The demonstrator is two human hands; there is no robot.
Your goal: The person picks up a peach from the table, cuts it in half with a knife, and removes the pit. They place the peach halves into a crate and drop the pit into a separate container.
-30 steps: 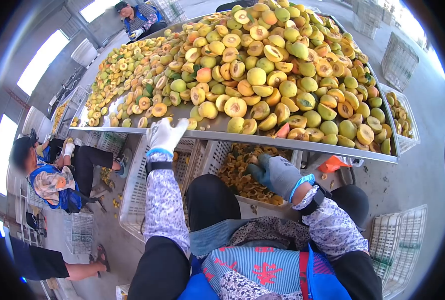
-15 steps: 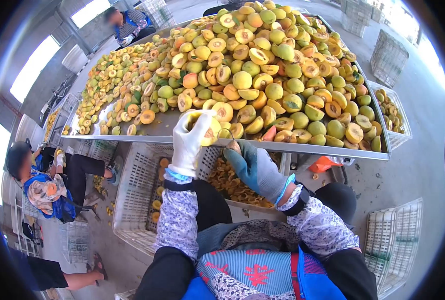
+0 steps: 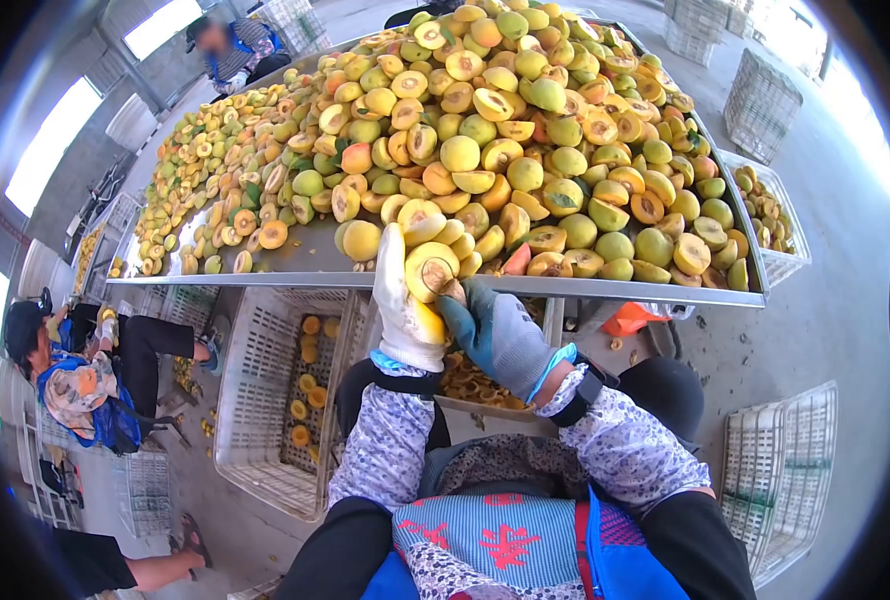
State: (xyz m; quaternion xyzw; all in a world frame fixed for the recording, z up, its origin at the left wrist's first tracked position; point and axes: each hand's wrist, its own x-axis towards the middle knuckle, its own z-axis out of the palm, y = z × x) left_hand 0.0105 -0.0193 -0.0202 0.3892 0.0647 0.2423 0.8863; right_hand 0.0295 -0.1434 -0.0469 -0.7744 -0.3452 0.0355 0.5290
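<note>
My left hand point(image 3: 401, 312), in a white glove, is closed around a halved yellow peach point(image 3: 431, 266), cut face up at the table's front edge. More yellow fruit shows against its palm and fingers. In a grey-blue glove, my right hand point(image 3: 505, 338) grips a small pitting tool by its brown handle point(image 3: 454, 291). The tool's end meets the right side of the peach half; its thin curved wire is hard to make out now. Just beyond both hands, a large heap of halved peaches point(image 3: 460, 153) covers much of the metal table point(image 3: 310, 262).
Below the table stand a white crate point(image 3: 233, 425) with some peach halves and a container of orange-yellow scraps point(image 3: 480, 382). Another crate point(image 3: 780, 480) is at right. One person point(image 3: 90, 385) sits at left, another point(image 3: 240, 55) beyond the table; a leg point(image 3: 165, 570) shows lower left.
My left hand has moved right and down, turning the peach half's cut face up. My right hand has brought the tool against that half. The view has shifted slightly.
</note>
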